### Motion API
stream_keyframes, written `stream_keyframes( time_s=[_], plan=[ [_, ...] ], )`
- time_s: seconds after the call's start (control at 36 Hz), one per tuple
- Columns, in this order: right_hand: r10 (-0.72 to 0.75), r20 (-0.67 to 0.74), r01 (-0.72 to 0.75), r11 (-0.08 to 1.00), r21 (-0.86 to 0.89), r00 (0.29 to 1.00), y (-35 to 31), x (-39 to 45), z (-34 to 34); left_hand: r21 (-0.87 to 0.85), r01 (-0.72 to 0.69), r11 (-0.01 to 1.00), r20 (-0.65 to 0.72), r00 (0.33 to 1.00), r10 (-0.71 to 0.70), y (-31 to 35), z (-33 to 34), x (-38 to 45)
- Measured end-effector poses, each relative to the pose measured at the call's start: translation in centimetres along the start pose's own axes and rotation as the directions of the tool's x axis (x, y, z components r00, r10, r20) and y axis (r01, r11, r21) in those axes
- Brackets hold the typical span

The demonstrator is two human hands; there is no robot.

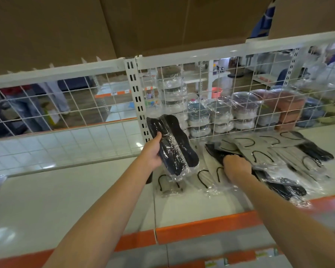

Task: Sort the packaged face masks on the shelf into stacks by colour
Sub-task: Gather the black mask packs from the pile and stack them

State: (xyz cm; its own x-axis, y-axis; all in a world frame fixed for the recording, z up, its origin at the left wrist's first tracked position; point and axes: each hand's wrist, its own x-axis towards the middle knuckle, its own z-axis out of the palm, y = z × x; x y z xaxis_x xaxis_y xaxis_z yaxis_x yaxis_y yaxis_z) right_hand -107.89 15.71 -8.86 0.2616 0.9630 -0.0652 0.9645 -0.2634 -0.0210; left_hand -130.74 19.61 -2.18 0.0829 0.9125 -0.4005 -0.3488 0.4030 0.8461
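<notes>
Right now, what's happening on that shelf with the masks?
A person is sorting packaged face masks on a white shelf backed by a wire grid. The left hand grips a bundle of black masks lifted off the shelf. The right hand reaches into the mixed pile, on another black pack tucked under grey masks. White masks lie flat near the front, and more black packs stay mixed in on the right. The sorting is plainly unfinished.

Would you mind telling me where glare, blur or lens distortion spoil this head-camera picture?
Head view: the wide lens bows the shelf edge and wire grid; glare streaks the wrap of the black masks held in the left hand; the right hand is sharp, its forearm smeared near the frame's edge.
</notes>
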Motion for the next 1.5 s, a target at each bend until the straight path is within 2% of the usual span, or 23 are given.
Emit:
stream_keyframes(
  time_s=[0.06,0.14,0.31,0.39,0.47,0.5,0.56,0.58,0.61,0.67,0.69,0.72,0.78,0.83,0.89,1.06,1.11,1.19,1.28,1.33,1.39,1.44,1.5],
  plan=[
    [0.032,-0.012,-0.031,0.999,0.044,0.999,0.0,0.2,-0.5,0.018,0.013,1.0,-0.016,1.0,-0.013,-0.1,0.2,0.1],
    [0.07,-0.066,-0.048,0.955,0.292,0.995,-0.1,0.9,-1.7,0.026,0.034,0.999,-0.03,0.999,-0.033,-0.1,0.5,0.3],
    [-0.065,-0.225,0.188,0.788,0.586,0.972,-2.7,0.7,-7.8,0.028,0.032,0.999,-0.006,0.999,-0.032,-0.3,1.1,0.6],
    [-0.291,-0.225,0.362,0.613,0.702,0.93,-4.4,-0.6,-10.3,-0.023,0.06,0.998,0.122,0.991,-0.057,-0.4,1.6,0.4],
    [-0.537,-0.061,0.306,0.381,0.873,0.841,-5.5,-1.6,-11.2,-0.011,-0.004,1.0,0.259,0.966,0.007,-0.4,1.9,-0.2],
    [-0.543,-0.052,0.251,0.3,0.92,0.838,-5.6,-1.6,-11.2,-0.004,-0.04,0.999,0.268,0.963,0.04,-0.3,2.0,-0.3],
    [-0.436,-0.103,0.196,0.174,0.965,0.894,-5.2,-1.0,-10.8,0.004,-0.095,0.995,0.2,0.975,0.093,0.0,2.1,-0.6],
    [-0.342,-0.14,0.217,0.2,0.955,0.929,-4.7,-0.4,-10.4,0.015,-0.11,0.994,0.159,0.982,0.106,0.1,2.0,-0.6],
    [-0.249,-0.166,0.242,0.32,0.916,0.954,-4.1,0.3,-9.8,0.018,-0.118,0.993,0.142,0.983,0.114,0.3,1.9,-0.7],
    [-0.14,-0.139,0.197,0.696,0.691,0.98,-2.2,1.7,-7.9,0.017,-0.126,0.992,0.131,0.984,0.123,0.5,1.4,-0.7],
    [-0.11,-0.073,0.132,0.838,0.53,0.991,-1.2,2.2,-6.5,0.017,-0.125,0.992,0.123,0.985,0.122,0.5,1.1,-0.7],
    [-0.091,0.014,0.079,0.924,0.375,0.996,-0.1,2.3,-4.9,0.016,-0.122,0.992,0.114,0.986,0.119,0.5,0.8,-0.6],
    [-0.052,0.162,0.026,0.987,0.161,0.985,1.6,1.7,-1.7,0.019,-0.122,0.992,0.105,0.987,0.12,0.5,0.4,-0.6],
    [-0.046,0.185,0.032,0.997,0.077,0.982,2.7,0.7,0.8,0.011,-0.122,0.992,0.104,0.987,0.12,0.5,0.1,-0.5],
    [-0.064,0.089,0.059,0.997,0.057,0.994,3.2,0.3,1.9,0.024,-0.118,0.993,0.099,0.988,0.115,0.4,0.1,-0.5],
    [0.005,0.024,-0.006,0.999,0.045,1.0,2.4,0.3,0.3,0.098,-0.079,0.992,0.057,0.996,0.074,0.1,0.9,-0.6],
    [0.025,-0.016,-0.024,0.996,0.083,1.0,2.2,0.7,-0.7,0.138,-0.034,0.99,0.022,0.999,0.031,-0.1,1.1,-0.5],
    [0.008,-0.036,0.002,0.963,0.271,0.999,1.8,1.6,-2.7,0.164,0.019,0.986,-0.019,1.0,-0.016,-0.2,1.2,-0.3],
    [-0.068,-0.075,0.096,0.876,0.474,0.995,0.4,1.5,-5.7,0.141,0.029,0.99,-0.017,0.999,-0.027,-0.3,1.7,-0.4],
    [-0.143,-0.212,0.235,0.82,0.521,0.967,-1.1,0.9,-7.6,0.087,0.027,0.996,0.009,1.0,-0.027,-0.4,2.0,-0.6],
    [-0.277,-0.296,0.398,0.751,0.527,0.914,-2.7,-0.2,-9.3,-0.01,0.036,0.999,0.113,0.993,-0.035,-0.3,2.0,-0.6],
    [-0.464,-0.223,0.508,0.69,0.515,0.857,-4.1,-1.6,-10.8,-0.064,0.03,0.998,0.247,0.969,-0.014,-0.1,2.0,-0.7],
    [-0.594,-0.091,0.545,0.653,0.526,0.8,-5.2,-2.7,-11.5,-0.053,-0.012,0.999,0.273,0.962,0.026,0.1,2.0,-0.9]
  ],
)
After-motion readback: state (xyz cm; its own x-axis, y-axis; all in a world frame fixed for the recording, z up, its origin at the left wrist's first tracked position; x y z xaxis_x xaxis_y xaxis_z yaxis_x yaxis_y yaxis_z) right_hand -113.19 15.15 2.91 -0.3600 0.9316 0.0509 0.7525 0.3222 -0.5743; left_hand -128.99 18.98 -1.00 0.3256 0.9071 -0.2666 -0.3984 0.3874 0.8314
